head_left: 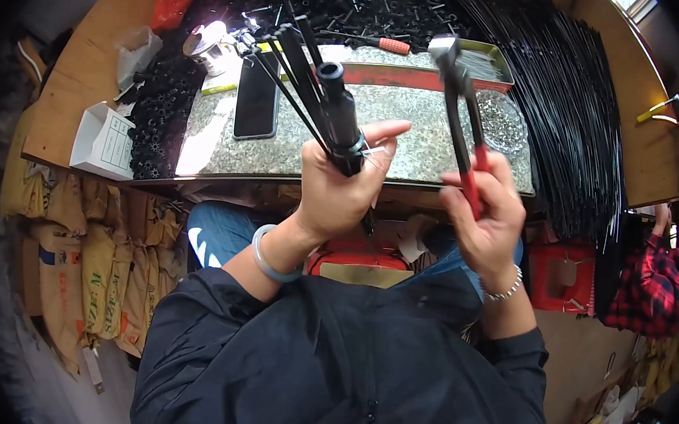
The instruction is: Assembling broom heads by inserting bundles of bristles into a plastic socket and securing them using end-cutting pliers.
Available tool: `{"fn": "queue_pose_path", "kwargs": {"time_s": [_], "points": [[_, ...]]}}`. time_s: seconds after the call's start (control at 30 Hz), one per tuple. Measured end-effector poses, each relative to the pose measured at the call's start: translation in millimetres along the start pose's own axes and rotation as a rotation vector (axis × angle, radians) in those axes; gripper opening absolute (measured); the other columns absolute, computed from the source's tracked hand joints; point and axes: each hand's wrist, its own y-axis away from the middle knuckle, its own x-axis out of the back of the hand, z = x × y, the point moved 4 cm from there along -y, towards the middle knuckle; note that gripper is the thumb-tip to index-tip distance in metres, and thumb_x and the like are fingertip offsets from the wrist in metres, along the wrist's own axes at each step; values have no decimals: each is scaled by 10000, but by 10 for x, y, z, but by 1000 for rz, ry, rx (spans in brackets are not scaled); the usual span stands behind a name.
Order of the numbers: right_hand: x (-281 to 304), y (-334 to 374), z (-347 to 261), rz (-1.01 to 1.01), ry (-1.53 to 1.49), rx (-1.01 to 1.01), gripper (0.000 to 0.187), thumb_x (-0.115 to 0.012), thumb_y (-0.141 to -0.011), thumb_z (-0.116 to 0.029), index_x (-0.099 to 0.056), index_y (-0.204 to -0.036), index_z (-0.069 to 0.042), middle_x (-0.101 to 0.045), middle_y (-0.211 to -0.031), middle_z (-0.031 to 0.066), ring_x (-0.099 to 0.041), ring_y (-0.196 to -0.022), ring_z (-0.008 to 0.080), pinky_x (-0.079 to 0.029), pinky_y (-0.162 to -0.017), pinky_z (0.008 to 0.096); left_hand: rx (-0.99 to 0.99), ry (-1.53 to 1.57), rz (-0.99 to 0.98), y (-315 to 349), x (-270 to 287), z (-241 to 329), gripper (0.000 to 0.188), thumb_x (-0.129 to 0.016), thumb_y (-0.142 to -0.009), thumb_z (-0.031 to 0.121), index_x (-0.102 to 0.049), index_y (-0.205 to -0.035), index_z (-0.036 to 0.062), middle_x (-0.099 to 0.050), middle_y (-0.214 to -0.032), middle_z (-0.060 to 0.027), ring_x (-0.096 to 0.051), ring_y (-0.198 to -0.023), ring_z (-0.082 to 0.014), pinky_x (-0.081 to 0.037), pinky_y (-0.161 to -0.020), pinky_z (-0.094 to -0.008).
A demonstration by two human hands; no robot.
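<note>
My left hand is closed around what looks like a black umbrella frame: a dark tube with several thin black ribs slanting up and left, their ends silvery. A thin, pale wire sticks out beside the tube, near my thumb and fingers. My right hand grips pincers by their red handles, their metal head pointing up and away. The pincers stand to the right of the frame and do not touch it. Whether their jaws are parted is blurred.
On the stone-topped bench lie a phone, a wire spool, a red-handled tool and a dish of small metal parts. Long black rods fill the right. A white box stands left. Someone in a checked shirt is at right.
</note>
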Motion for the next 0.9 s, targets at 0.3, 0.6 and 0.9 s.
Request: {"fn": "queue_pose_path", "kwargs": {"time_s": [0.3,0.6,0.9], "points": [[368,104,-403,-9,1004,576,248,-742,-640,-208,-668,-863,-128,-539,-884,34,-518,-690,180,-404,-574,285,78,85,65,-109,50,-139,265,-560,-842,42,-594,-1080,-69,-515,-576,9,-403,-406,-24,-302,-368,-173],[323,117,-552,-12,1127,670,184,-696,-717,-271,-648,-816,-123,-552,-882,32,-498,-646,171,-347,-511,287,92,25,34,-102,27,-89,255,-527,-838,2,-599,-1075,-56,-556,-695,-23,-421,-410,-27,-306,-362,-174],[333,216,-244,-591,230,-160,141,-618,-759,-66,-484,-743,-24,-594,-746,124,-583,-546,217,-456,-462,296,54,129,-45,21,19,-38,373,-606,-865,232,-590,-1078,-74,-522,-663,14,-422,-464,-20,-296,-403,-170]]}}
